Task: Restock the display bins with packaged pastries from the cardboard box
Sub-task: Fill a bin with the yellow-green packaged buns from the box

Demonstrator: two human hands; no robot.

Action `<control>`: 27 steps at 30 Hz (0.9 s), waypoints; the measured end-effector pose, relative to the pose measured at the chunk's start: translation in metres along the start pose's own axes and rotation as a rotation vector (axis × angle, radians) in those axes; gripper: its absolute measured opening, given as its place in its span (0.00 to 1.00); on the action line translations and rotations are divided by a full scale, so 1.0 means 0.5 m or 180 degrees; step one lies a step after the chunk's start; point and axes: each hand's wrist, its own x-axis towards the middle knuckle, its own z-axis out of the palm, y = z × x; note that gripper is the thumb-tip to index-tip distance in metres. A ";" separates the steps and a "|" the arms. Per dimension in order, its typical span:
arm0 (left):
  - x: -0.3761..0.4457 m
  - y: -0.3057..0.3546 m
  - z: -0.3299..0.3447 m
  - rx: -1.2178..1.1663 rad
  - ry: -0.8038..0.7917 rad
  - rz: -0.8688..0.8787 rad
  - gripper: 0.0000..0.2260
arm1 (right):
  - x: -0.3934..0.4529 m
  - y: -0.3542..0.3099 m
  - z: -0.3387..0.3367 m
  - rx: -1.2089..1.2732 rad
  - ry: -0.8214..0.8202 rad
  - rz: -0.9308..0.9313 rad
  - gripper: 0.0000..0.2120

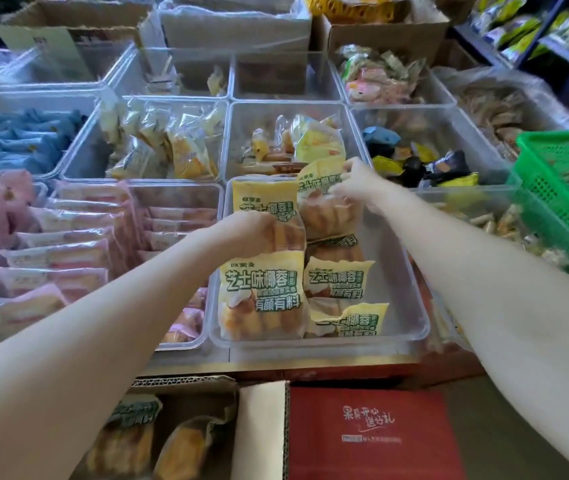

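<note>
big grid of clear bins (227, 140) fills most of the view, pink packs at 9 o'clock, blue ones at 10, dark and yellow candies at 2. a green basket (560, 188) sits at 3 o'clock, overlapping the right-hand bins. down at 6 there's a red box (373, 434), and just beside it at 7 the open cardboard box (262, 427) with a few pastry packs (158, 441) lying inside.

the centre bin (390, 299) holds the yellow packs with green lettering, stacked along its left half, right half bare.

left hand (248, 233) is clamped on the top of the front pack (262, 292), which stands upright against the bin's near wall. right hand (355, 181) is pinching the top edge of the back pack (324, 202) at 12 o'clock of that bin, pack tilted a bit. both forearms reach in from the bottom corners.
</note>
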 end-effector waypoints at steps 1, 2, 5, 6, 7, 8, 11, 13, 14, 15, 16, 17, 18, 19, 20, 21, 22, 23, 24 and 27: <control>-0.001 -0.001 0.003 -0.0031 0.0009 0.0016 0.18 | -0.002 0.007 0.013 -0.0115 -0.0020 -0.0040 0.32; -0.003 -0.002 0.006 -0.0062 0.0032 0.0027 0.18 | -0.002 0.018 0.024 -0.0160 0.0020 -0.0061 0.32; 0.000 -0.009 0.013 -0.0068 0.0046 0.0035 0.18 | -0.004 0.033 0.037 -0.0172 0.0164 -0.0248 0.31; 0.000 -0.011 0.013 -0.0108 0.0073 0.0035 0.18 | -0.009 0.030 0.034 -0.0238 0.0284 -0.0293 0.31; -0.001 -0.014 0.014 -0.0174 0.0145 0.0035 0.17 | -0.019 0.023 0.031 -0.0288 0.0475 -0.0318 0.29; -0.004 -0.019 0.015 -0.0259 0.0294 0.0062 0.16 | -0.032 0.013 0.028 -0.0256 0.0672 -0.0333 0.27; -0.020 -0.040 0.025 -0.0677 0.1125 0.0171 0.15 | -0.092 -0.031 0.028 -0.0049 0.0712 -0.0476 0.19; -0.048 -0.059 0.026 -0.0980 0.1643 0.0234 0.15 | -0.153 -0.070 0.040 0.0166 0.0391 -0.0702 0.11; -0.071 -0.069 0.025 -0.1077 0.1873 0.0298 0.14 | -0.193 -0.091 0.050 0.0323 0.0168 -0.0787 0.09; -0.099 -0.082 0.023 -0.1152 0.2103 0.0409 0.14 | -0.234 -0.108 0.060 0.0498 -0.0091 -0.0833 0.08; -0.132 -0.098 0.022 -0.1214 0.2310 0.0562 0.14 | -0.278 -0.124 0.074 0.0621 -0.0365 -0.0868 0.08; -0.172 -0.116 0.022 -0.1273 0.2443 0.0715 0.14 | -0.322 -0.137 0.094 0.0635 -0.0637 -0.0939 0.08; -0.216 -0.138 0.027 -0.1309 0.2481 0.0879 0.13 | -0.366 -0.146 0.118 0.0499 -0.0883 -0.1086 0.08; -0.258 -0.160 0.037 -0.1265 0.2478 0.1073 0.13 | -0.409 -0.155 0.145 0.0299 -0.1067 -0.1279 0.09; -0.299 -0.184 0.049 -0.1167 0.2449 0.1266 0.12 | -0.449 -0.163 0.176 0.0114 -0.1190 -0.1465 0.10; -0.337 -0.209 0.063 -0.1070 0.2428 0.1403 0.12 | -0.488 -0.173 0.211 -0.0033 -0.1266 -0.1618 0.10; -0.370 -0.235 0.077 -0.1005 0.2446 0.1469 0.11 | -0.523 -0.182 0.249 -0.0124 -0.1318 -0.1711 0.09; -0.395 -0.264 0.089 -0.0972 0.2467 0.1492 0.10 | -0.553 -0.190 0.287 -0.0142 -0.1396 -0.1730 0.08; -0.416 -0.294 0.101 -0.0965 0.2431 0.1496 0.10 | -0.579 -0.199 0.328 -0.0163 -0.1506 -0.1715 0.06; -0.465 -0.398 0.155 -0.0774 0.2018 0.1556 0.10 | -0.623 -0.202 0.459 -0.0806 -0.2070 -0.1627 0.05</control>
